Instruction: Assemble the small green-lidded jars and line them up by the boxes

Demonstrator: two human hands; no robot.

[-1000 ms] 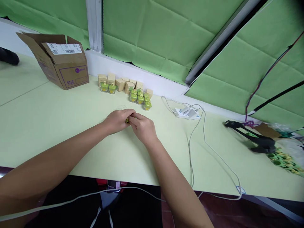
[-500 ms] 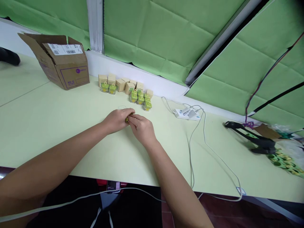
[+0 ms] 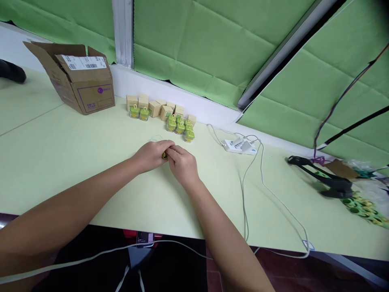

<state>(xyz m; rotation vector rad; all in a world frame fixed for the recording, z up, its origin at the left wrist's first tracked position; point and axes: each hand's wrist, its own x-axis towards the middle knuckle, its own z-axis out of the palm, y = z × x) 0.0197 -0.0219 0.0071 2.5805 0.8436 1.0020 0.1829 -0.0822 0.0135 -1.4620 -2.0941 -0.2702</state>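
Observation:
My left hand (image 3: 152,155) and my right hand (image 3: 182,163) meet at the middle of the pale green table (image 3: 75,154), fingers curled together around a small yellow-green item (image 3: 164,155). Only a sliver of that item shows between the fingertips. Behind the hands, near the wall, stands a row of small tan boxes (image 3: 153,107). Several green and yellow pieces in clear cases (image 3: 179,127) sit in front of the boxes.
An open cardboard box (image 3: 80,79) lies tipped at the back left. A white power strip (image 3: 240,146) with trailing cables (image 3: 252,190) sits right of the hands. A black tool (image 3: 325,178) and green rings (image 3: 363,205) lie at the far right.
Both hands stay pinched together on the small item, with only slight finger shifts. The view has drifted a little.

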